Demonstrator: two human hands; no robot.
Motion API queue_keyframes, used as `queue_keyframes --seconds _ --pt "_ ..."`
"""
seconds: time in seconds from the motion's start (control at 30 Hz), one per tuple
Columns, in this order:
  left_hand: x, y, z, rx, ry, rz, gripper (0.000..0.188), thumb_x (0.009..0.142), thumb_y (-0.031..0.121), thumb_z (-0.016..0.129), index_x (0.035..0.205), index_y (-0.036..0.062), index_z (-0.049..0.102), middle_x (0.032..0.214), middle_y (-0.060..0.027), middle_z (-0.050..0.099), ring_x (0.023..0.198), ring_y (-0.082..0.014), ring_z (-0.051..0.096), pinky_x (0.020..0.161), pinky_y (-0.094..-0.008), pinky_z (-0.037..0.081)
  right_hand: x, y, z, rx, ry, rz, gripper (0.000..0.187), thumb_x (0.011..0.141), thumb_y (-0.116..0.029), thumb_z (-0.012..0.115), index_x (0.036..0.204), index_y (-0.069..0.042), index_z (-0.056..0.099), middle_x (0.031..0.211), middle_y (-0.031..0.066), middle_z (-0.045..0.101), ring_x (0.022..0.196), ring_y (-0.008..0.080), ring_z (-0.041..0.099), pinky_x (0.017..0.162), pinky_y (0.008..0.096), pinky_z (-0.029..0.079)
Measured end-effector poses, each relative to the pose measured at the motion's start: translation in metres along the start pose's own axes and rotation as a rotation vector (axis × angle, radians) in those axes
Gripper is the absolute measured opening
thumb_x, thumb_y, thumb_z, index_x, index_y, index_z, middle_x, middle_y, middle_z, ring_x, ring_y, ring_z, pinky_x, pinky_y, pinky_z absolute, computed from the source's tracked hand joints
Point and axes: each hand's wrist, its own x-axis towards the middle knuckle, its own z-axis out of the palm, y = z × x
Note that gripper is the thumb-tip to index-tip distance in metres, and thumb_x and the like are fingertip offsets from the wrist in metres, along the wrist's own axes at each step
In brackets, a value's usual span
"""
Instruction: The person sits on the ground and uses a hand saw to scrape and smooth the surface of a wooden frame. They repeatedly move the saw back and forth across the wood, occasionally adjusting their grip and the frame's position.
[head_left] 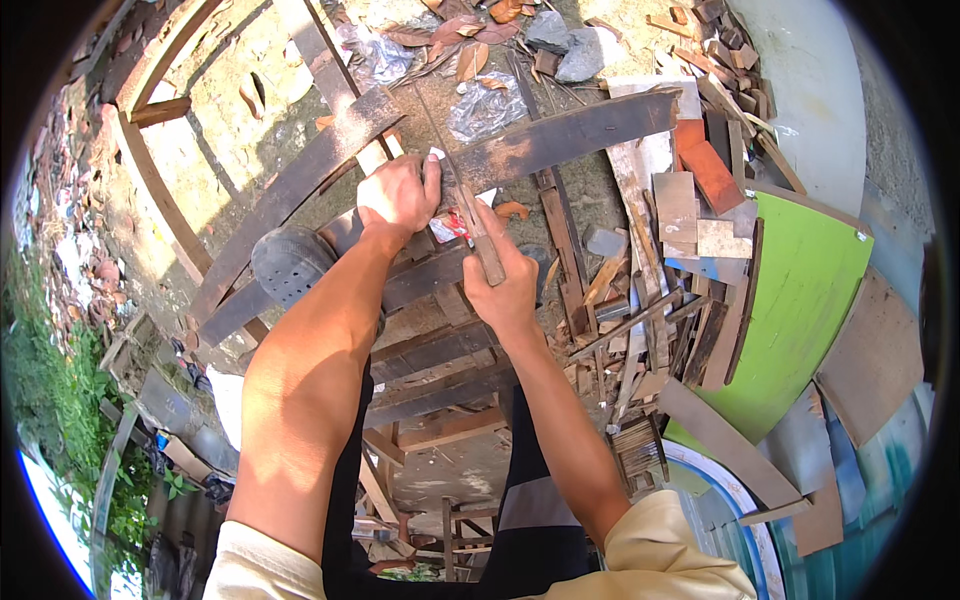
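My right hand (508, 285) is closed round the wooden handle of a handsaw (463, 190). The saw's thin blade points away from me and lies across a long dark wooden plank (570, 135). Just left of the blade, my left hand (398, 192) is closed on the same plank, with the thumb near the saw. The plank's middle is partly hidden under that hand. To the left, a foot in a dark grey perforated clog (292, 265) rests by the plank's near end.
Other dark boards (290, 190) and a wooden frame (155, 185) lie at the left. Scrap wood (715, 165) is heaped on the right, beside a green panel (790, 310). Crumpled clear plastic (488, 108), dry leaves and grey stones (580, 55) are on the ground beyond.
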Motion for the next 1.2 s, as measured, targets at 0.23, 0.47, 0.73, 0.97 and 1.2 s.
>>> queue_keyframes --seconds 0.23,0.47,0.73,0.97,1.2 --pt "-0.001 -0.009 0.013 0.018 0.034 0.026 0.048 0.102 0.042 0.041 0.093 0.0052 0.071 0.096 -0.0183 0.073 0.092 -0.0371 0.069 0.084 -0.0467 0.054 -0.127 -0.07 -0.103 -0.093 -0.157 0.205 0.066 0.077 0.006 0.059 0.143 0.002 0.053 0.117 0.0285 0.07 0.084 0.0225 0.076 0.074 0.029 0.056" --pt "-0.003 -0.007 0.013 -0.019 0.059 0.008 0.049 0.102 0.043 0.042 0.088 0.0067 0.071 0.093 -0.0177 0.073 0.089 -0.0378 0.07 0.082 -0.0466 0.055 -0.015 -0.036 -0.019 -0.078 -0.087 0.135 0.061 0.082 0.0 0.059 0.143 -0.004 0.055 0.117 0.0191 0.073 0.087 0.021 0.074 0.079 0.0303 0.056" --pt "-0.001 -0.013 0.024 -0.084 0.26 0.14 0.043 0.104 0.033 0.044 0.085 0.0058 0.071 0.084 -0.0171 0.071 0.083 -0.036 0.069 0.082 -0.0467 0.051 0.043 -0.045 -0.01 -0.023 -0.13 0.144 0.059 0.085 -0.004 0.064 0.144 -0.006 0.055 0.122 0.0201 0.07 0.108 0.0195 0.068 0.093 0.0328 0.051" --pt "-0.005 -0.015 0.057 -0.287 0.438 0.027 0.047 0.103 0.039 0.047 0.13 0.003 0.061 0.135 -0.0219 0.056 0.135 -0.0406 0.042 0.113 -0.0553 0.028 -0.068 -0.113 -0.12 -0.021 -0.027 0.246 0.053 0.088 0.004 0.061 0.141 0.002 0.056 0.121 0.017 0.07 0.099 0.0165 0.067 0.086 0.0307 0.054" --pt "-0.087 0.064 0.052 0.31 -0.209 0.689 0.076 0.1 0.059 0.042 0.156 0.0084 0.034 0.167 -0.0156 0.02 0.156 -0.0324 0.011 0.125 -0.0548 0.003 -0.115 -0.094 -0.201 -0.075 0.053 0.317 0.056 0.089 0.008 0.058 0.144 0.004 0.051 0.113 0.015 0.071 0.09 0.013 0.065 0.082 0.0276 0.053"
